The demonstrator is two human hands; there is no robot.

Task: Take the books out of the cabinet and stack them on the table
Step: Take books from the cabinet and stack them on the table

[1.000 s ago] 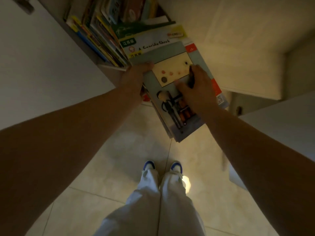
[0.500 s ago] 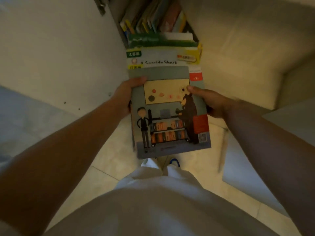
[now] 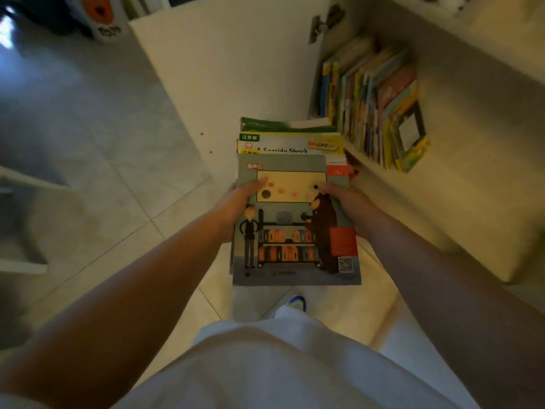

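Books (image 3: 295, 219) in a small pile are held out in front of the person, level, above the tiled floor (image 3: 103, 202). At least three covers can be counted in the pile: a grey one on top showing a man, a bear and a shelf trolley, a yellow and white one under it, and a green one at the far end; there may be more beneath, since the lower edges are hard to tell apart. Two hands carry the pile. The left hand (image 3: 239, 205) has its grip clamped on the left edge, thumb lying on the top cover and fingers hidden underneath. The right hand (image 3: 345, 199) grips the right edge the same way. To the right, beside the pile, the open cabinet (image 3: 442, 202) holds a row of many more books (image 3: 371, 107) standing on their edges and leaning; they are too tightly packed to count. The cabinet door (image 3: 230, 69) stands open on the left of the row. One white trouser leg and one shoe with a blue edge (image 3: 295, 302) show below the pile.
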